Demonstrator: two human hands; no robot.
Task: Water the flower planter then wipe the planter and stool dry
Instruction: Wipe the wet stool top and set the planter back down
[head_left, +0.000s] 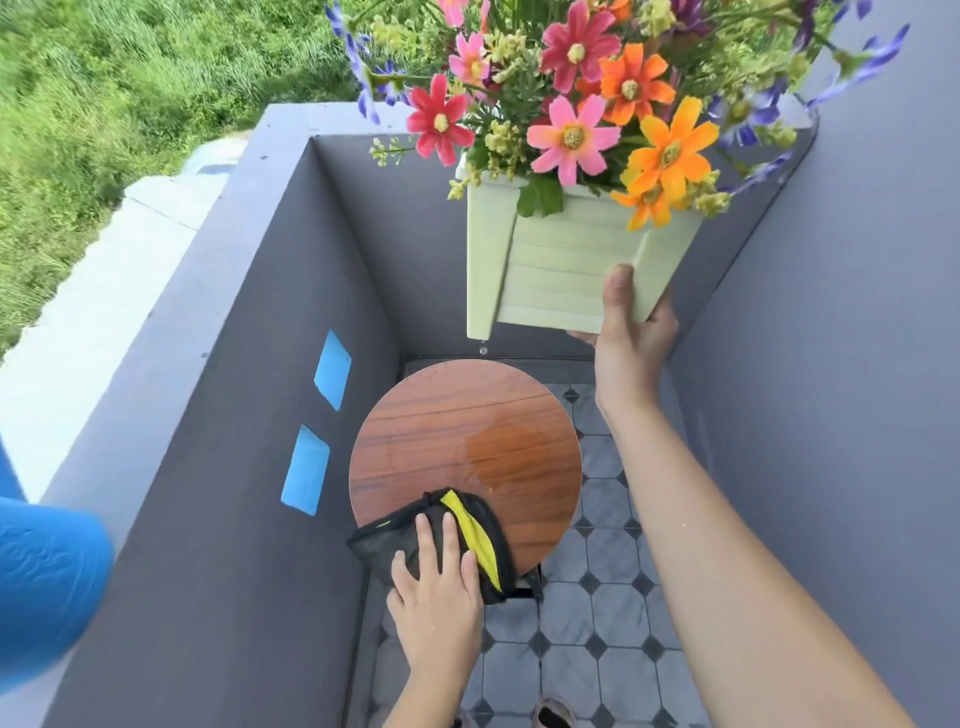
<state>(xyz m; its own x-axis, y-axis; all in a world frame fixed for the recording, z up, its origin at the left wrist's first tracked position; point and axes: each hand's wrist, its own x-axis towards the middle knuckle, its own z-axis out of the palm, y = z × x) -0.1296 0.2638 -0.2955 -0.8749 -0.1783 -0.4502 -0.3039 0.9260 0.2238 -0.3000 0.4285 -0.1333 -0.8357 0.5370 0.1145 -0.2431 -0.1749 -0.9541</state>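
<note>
Planter lifted off the wet stool, cloth poised to wipe

Taking the stool (457, 415) as landmark: at its near edge the left hand (436, 587) lies flat, fingers spread and barely curled, pressing a black-and-yellow cloth (467, 525) that partly overhangs the rim, so it could slide off onto the tiled floor (597, 623) if pushed carelessly. Just beyond the cloth, right of the seat's centre, sits a puddle (506, 449). Above the stool's far edge the right hand (631, 322) grips the pale green planter (561, 270) by one bottom corner, thumb on its front, fingers underneath. A drop (483, 349) hangs below it; I judge this one-handed, tilted hold could slip or drip onto wiped wood.
</note>
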